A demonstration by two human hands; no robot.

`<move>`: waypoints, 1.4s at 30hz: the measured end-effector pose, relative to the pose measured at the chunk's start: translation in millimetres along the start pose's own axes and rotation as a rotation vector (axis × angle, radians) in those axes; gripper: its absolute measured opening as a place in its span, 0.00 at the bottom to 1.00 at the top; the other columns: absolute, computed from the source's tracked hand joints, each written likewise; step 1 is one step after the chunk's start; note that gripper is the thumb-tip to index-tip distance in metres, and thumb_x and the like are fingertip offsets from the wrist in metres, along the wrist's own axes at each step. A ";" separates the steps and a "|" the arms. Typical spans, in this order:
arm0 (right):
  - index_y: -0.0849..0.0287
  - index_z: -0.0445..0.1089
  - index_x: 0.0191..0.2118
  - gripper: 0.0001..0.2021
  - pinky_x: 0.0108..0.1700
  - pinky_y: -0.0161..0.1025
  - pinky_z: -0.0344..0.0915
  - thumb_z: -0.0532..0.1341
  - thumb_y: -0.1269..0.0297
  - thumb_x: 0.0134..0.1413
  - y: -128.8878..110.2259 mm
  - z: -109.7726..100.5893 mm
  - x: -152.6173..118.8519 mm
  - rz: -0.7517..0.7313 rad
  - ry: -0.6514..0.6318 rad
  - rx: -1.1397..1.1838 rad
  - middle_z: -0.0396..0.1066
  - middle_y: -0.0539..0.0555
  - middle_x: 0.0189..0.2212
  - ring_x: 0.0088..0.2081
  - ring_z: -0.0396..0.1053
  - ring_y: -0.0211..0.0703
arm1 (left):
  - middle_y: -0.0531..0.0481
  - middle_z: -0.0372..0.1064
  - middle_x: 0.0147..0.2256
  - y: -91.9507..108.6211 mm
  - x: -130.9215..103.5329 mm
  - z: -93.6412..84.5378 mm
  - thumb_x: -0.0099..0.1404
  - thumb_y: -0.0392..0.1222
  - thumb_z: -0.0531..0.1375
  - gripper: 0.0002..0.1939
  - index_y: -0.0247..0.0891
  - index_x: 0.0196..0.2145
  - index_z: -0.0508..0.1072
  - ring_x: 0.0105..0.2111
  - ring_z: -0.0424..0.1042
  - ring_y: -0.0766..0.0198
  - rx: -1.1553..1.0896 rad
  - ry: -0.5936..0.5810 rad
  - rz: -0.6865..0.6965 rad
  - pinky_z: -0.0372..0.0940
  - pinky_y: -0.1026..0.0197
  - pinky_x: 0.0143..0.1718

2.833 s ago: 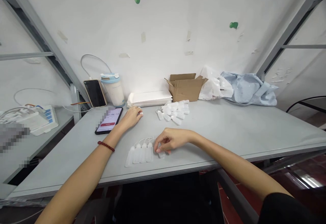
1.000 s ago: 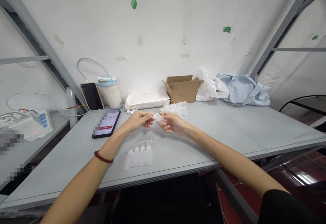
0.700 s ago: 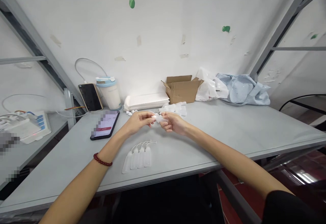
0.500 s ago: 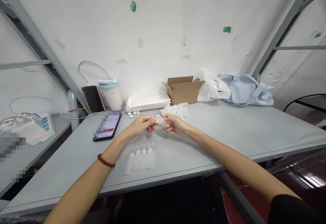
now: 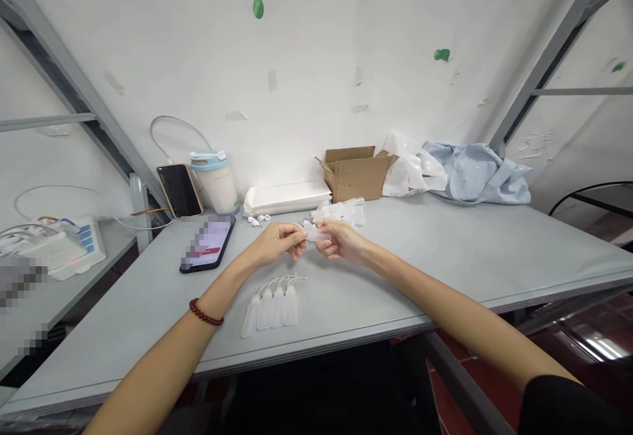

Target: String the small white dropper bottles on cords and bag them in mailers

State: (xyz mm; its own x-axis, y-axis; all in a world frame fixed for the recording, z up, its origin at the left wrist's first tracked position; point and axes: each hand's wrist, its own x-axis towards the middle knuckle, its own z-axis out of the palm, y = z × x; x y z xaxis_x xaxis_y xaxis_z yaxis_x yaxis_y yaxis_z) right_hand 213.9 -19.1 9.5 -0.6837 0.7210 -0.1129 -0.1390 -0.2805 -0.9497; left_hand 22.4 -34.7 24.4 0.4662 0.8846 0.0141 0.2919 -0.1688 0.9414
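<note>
Between my two hands is a small translucent plastic bottle (image 5: 311,229). My right hand (image 5: 345,242) is closed around its body, which the fingers partly cover. At its left end, the thumb and fingers of my left hand (image 5: 277,244) are pinched together; any small part between those fingertips is hidden. Nearer the table's front edge lies a row of several flat translucent bottles (image 5: 277,306) with thin curved tubes at their tops. More translucent bottles (image 5: 349,211) are heaped just behind my right hand. A few small white caps (image 5: 258,220) lie behind my left hand.
A phone (image 5: 210,244) lies left of my hands, with a second phone (image 5: 180,190) propped beside a lidded cup (image 5: 217,184). Along the wall are a white stack (image 5: 287,198), an opened cardboard box (image 5: 359,178), a white plastic bag (image 5: 413,168) and blue cloth (image 5: 479,174).
Both hands stay almost in place on the same bottle, with only a slight shift of the fingers. The whole view has moved a little.
</note>
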 end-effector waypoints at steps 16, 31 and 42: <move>0.62 0.63 0.41 0.09 0.39 0.42 0.61 0.50 0.65 0.59 20.0 -6.7 12.5 -0.690 0.402 -1.208 0.68 0.61 0.36 0.37 0.66 0.46 | 0.48 0.68 0.25 -1.9 3.6 0.5 0.58 0.56 0.58 0.21 0.31 0.28 0.72 0.23 0.68 0.65 -0.163 0.091 -0.114 0.65 0.60 0.25; 0.59 0.60 0.31 0.10 0.36 0.37 0.56 0.48 0.62 0.60 11.1 -0.5 6.9 -0.552 0.317 -1.040 0.64 0.51 0.27 0.30 0.60 0.37 | 0.50 0.66 0.22 -0.8 2.0 3.4 0.61 0.56 0.54 0.22 0.33 0.21 0.68 0.21 0.66 0.68 0.081 0.101 0.015 0.65 0.63 0.24; 0.56 0.52 0.24 0.17 0.23 0.33 0.51 0.47 0.50 0.59 11.4 -2.6 9.8 -0.325 0.261 -0.608 0.48 0.43 0.19 0.19 0.48 0.32 | 0.50 0.70 0.24 0.4 1.6 7.1 0.60 0.52 0.56 0.18 0.34 0.25 0.73 0.24 0.67 0.67 0.270 0.236 0.211 0.64 0.65 0.27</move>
State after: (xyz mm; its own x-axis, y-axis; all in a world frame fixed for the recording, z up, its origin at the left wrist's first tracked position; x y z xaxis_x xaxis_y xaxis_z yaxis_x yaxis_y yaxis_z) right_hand 207.5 -13.6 -3.2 -0.4722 0.8565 0.2082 0.1679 0.3193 -0.9327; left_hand 29.3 -36.4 22.4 0.3439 0.8885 0.3038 0.4334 -0.4372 0.7880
